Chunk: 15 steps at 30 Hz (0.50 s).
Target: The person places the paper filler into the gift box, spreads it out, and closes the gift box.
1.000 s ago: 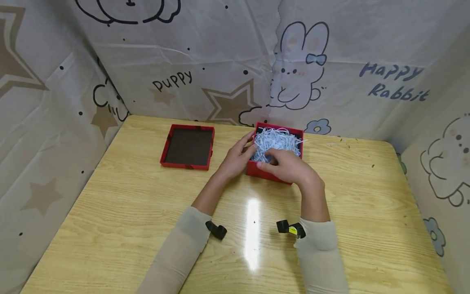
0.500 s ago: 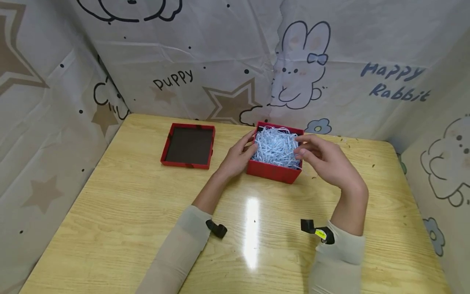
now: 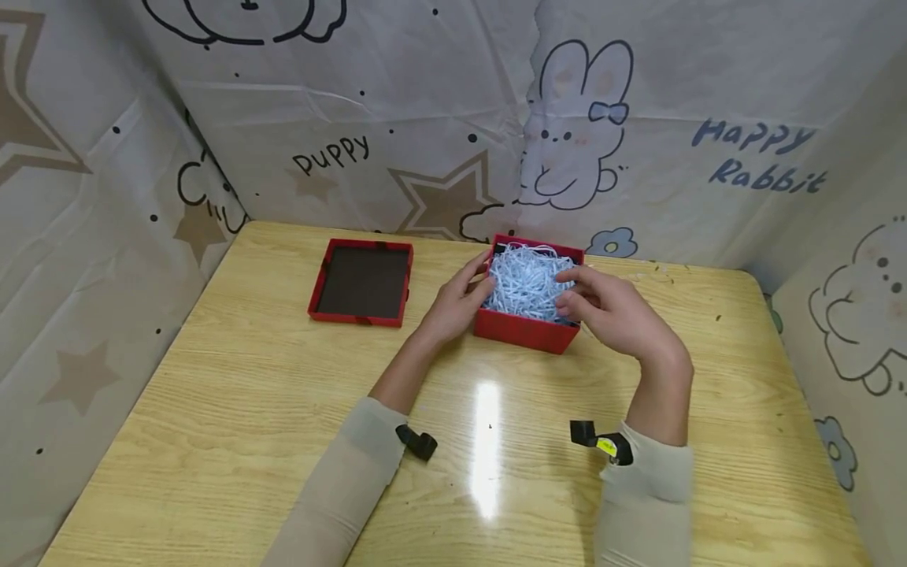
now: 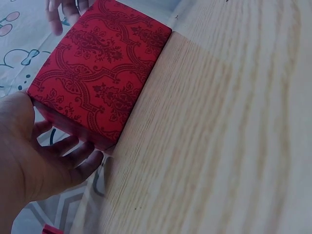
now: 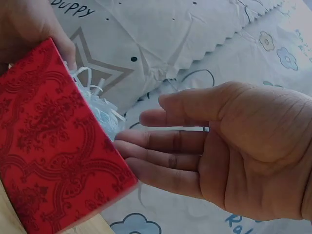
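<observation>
A red box (image 3: 524,332) with a dark ornate pattern stands near the table's back edge. Pale blue shredded paper (image 3: 527,283) fills it to the rim. At its left side my left hand (image 3: 453,307) holds the wall, thumb at the rim and fingers along the outside, as the left wrist view (image 4: 34,161) also shows. My right hand (image 3: 620,315) is at the box's right side. In the right wrist view, the right hand (image 5: 229,151) has extended fingers, their tips close to the right rim and shreds; whether they touch is hard to tell. Nothing is in its grasp.
A shallow red lid (image 3: 361,282) with a dark inside lies upturned left of the box. Small scraps (image 3: 662,272) are scattered at the back right of the wooden table (image 3: 283,409). Printed cloth (image 3: 425,102) hangs behind and at both sides.
My right hand has come off the shredded paper at the box's front and moved out to its right side, then slightly back inward. My left hand and the box stay put.
</observation>
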### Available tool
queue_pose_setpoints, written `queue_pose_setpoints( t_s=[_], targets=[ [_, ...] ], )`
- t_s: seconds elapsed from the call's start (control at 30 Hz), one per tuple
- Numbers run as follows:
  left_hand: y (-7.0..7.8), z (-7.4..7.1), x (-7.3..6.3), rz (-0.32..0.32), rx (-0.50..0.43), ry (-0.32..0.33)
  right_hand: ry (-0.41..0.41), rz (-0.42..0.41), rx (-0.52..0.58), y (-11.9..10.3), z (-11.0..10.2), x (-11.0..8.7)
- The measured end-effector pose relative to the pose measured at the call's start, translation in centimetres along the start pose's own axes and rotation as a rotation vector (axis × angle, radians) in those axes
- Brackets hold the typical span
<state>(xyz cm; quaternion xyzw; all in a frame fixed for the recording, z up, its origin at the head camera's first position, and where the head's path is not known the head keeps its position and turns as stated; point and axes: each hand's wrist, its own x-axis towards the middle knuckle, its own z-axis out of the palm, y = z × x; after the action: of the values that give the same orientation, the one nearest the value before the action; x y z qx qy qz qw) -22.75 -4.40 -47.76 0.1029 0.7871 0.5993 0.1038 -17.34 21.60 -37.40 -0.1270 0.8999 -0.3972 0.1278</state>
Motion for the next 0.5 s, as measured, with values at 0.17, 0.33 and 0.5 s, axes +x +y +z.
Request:
queue_pose_setpoints(
  t_s=[0.17,0.33,0.5],
  targets=[
    [0.1,0.0,0.0,0.001,0.005,-0.001,-0.022,0.003,-0.069,-0.6,0.4,0.1],
    [0.1,0.0,-0.1,-0.002,0.000,0.000,-0.041,-0.004,-0.118,-1.2,0.7,0.1],
    [0.0,-0.1,-0.1,0.003,-0.002,0.004,-0.060,-0.039,-0.104,-1.6,1.1,0.3]
  ],
)
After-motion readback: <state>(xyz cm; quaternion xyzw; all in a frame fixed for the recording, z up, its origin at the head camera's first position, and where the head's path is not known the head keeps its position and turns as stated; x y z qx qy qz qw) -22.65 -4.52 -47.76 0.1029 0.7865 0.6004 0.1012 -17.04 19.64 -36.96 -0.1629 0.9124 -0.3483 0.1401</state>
